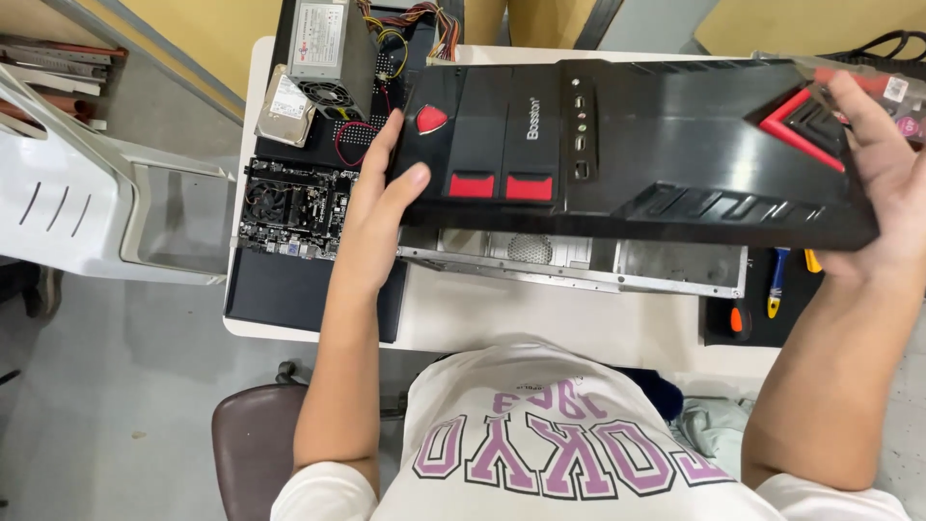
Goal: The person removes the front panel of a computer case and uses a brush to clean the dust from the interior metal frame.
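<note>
- From the head view, the person sits at a white table (540, 323) and holds a long black front panel (666, 145) of a computer case up off the table, lying crosswise between the two hands.
- The left hand (381, 188) is at the panel's left end: the thumb lies on the front face just beside a red square insert, the fingers reach up along the end edge near a red shield-shaped button. The hand is closed on the panel, the forearm running straight up from the lower left.
- The right hand (883, 183) takes the opposite end, palm against the edge, fingers spread up over the corner by a red angular trim piece. It too grips the panel; the forearm slopes in from the lower right, elbow bent.
- The panel hangs tilted, face toward the camera, above a bare metal case frame (579, 260) that lies on the table just under its lower edge.
- Left of the left hand, a circuit board (289, 207) with a fan lies on a black mat (275, 294).
- Above it sit a hard drive (286, 106) and a grey power supply (323, 48) with a bundle of coloured wires.
- Near the right forearm, screwdrivers (772, 289) with yellow, blue and orange handles lie on a dark mat.
- A brown stool (251, 444) stands at the lower left, and a white case shell (87, 193) sits off the table further left.
</note>
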